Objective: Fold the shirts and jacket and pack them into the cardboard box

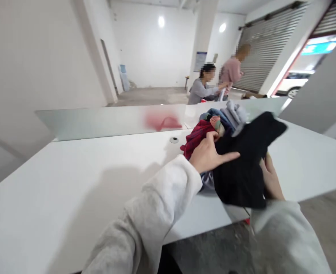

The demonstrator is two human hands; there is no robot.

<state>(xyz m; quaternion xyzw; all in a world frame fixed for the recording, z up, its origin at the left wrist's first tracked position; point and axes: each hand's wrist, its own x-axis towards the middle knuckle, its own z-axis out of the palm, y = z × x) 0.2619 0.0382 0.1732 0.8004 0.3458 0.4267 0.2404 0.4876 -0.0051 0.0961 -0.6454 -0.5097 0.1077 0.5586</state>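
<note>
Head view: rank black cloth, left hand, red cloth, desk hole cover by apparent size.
1. black cloth
2. left hand and red cloth: they look alike, and the hand is nearer the camera, so unranked
3. desk hole cover

Bright, flat light from round lamps (161, 21), a soft shadow (99, 205) on the white table (36, 167), warped edges

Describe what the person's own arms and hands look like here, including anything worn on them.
The left sleeve and right sleeve belong to a loose, pale grey, soft-looking sweatshirt that reaches the wrists. The left hand and right hand are bare, with no gloves, and no watch or cable shows.
</note>
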